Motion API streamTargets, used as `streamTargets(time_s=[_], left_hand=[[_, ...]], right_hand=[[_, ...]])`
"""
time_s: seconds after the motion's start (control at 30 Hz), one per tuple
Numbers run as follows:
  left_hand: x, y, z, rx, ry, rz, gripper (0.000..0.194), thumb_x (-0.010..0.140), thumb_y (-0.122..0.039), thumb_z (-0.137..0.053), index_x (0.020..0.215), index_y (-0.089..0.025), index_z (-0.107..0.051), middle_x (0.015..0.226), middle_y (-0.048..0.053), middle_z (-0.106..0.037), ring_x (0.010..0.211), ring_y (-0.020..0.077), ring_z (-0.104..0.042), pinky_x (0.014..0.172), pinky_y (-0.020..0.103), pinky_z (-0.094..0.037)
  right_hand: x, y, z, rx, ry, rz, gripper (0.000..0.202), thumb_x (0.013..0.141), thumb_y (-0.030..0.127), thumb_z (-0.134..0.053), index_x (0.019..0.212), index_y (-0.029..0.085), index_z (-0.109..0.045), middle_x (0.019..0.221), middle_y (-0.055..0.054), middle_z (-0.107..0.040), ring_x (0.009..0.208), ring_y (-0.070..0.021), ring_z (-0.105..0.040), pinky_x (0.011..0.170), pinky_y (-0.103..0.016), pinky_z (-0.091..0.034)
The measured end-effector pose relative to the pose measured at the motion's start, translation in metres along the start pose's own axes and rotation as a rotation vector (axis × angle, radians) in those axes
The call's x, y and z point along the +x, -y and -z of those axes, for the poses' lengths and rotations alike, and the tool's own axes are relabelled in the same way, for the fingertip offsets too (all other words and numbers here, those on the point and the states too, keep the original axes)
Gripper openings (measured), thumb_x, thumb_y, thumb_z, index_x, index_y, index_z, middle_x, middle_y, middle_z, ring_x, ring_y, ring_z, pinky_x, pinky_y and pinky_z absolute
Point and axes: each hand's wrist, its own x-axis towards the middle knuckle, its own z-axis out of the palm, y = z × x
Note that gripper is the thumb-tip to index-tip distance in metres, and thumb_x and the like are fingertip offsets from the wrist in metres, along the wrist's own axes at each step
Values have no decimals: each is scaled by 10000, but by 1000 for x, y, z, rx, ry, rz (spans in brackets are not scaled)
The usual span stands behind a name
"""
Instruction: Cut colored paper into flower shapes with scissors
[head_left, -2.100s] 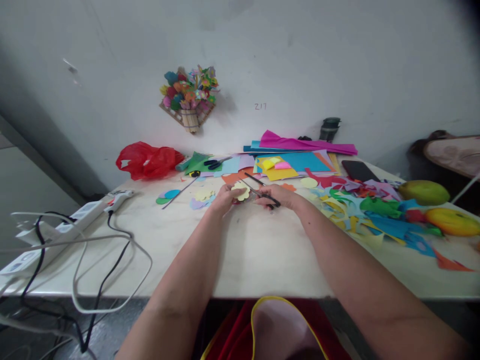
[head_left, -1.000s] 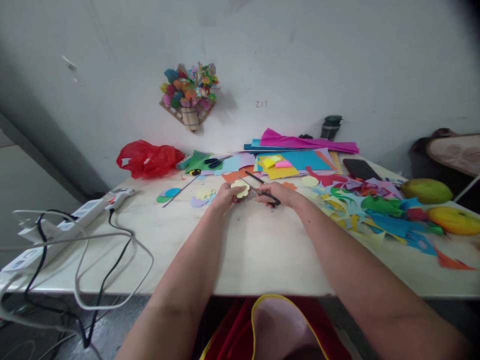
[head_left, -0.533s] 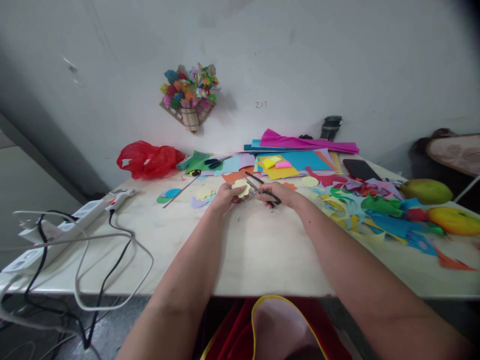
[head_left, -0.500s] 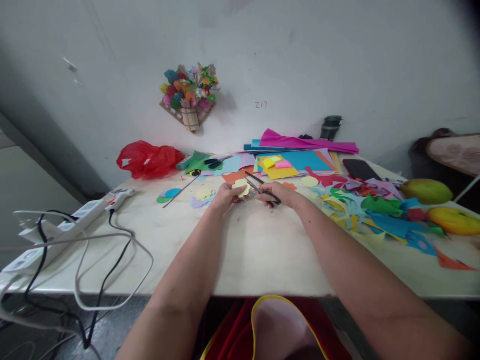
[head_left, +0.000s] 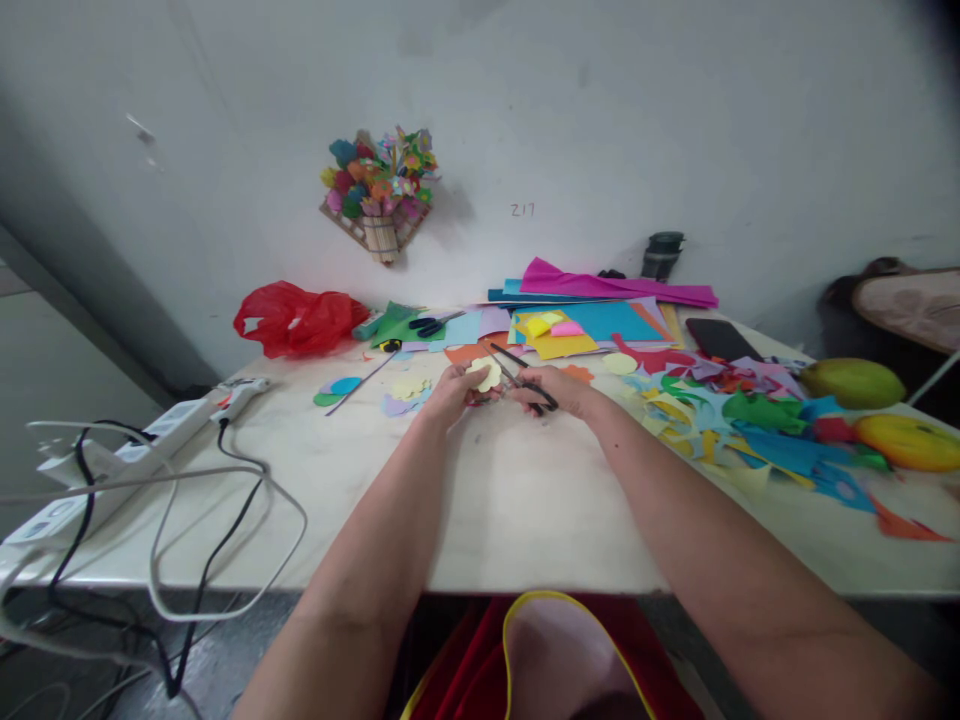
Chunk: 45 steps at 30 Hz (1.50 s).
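Observation:
A pale yellow paper flower [head_left: 489, 375] with a scalloped edge is pinched in my left hand [head_left: 452, 392], a little above the table. My right hand [head_left: 559, 388] is closed round the black handles of a pair of scissors [head_left: 545, 397]. Their blades stand apart and point up and left, right beside the flower's edge. Orange paper [head_left: 472, 353] lies just behind the blades. To the left of my left hand rest more pale yellow and lilac cut shapes [head_left: 409, 390]. A round cream paper piece [head_left: 619, 363] lies to the right of my right hand.
Coloured paper sheets [head_left: 600, 322] are stacked at the back. Paper scraps [head_left: 780, 440], a phone [head_left: 724, 340] and mango-like fruits [head_left: 853, 383] occupy the right side. At left are a red plastic bag [head_left: 300, 318], a power strip [head_left: 112, 470] and loose cables. Another pair of scissors [head_left: 427, 326] lies behind.
The scissors and my right hand have shifted very slightly. The flower in my left hand has turned or moved a touch to the right. Everything else stays put.

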Motion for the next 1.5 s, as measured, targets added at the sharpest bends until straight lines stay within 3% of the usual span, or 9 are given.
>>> streamTargets(time_s=[0.3,0.7,1.5], left_hand=[[-1,-1,-3,-29,-41,-12,354,559,-338,-890,606,-137,-603,563,34,-622,527,124,-573,514,242,-432],[-3,0,0,30,-66,20,327,543,-348,-870,617,-123,-646,551,33,-596,474,94,-476,467,250,-305],[0,3,1,50,-56,35,269,584,-331,-836,635,-127,-667,541,37,-585,469,98,-441,491,274,-283]], right_hand=[[4,-7,0,28,-11,9,206,816,255,-737,732,149,-581,525,21,-572,425,-87,-496,412,-197,-407],[-3,4,-1,6,-4,-11,267,774,247,-786,673,162,-554,514,22,-576,435,-87,-514,422,-189,-429],[2,-4,0,16,28,11,295,752,305,-802,692,167,-548,528,36,-566,409,-79,-502,411,-196,-409]])
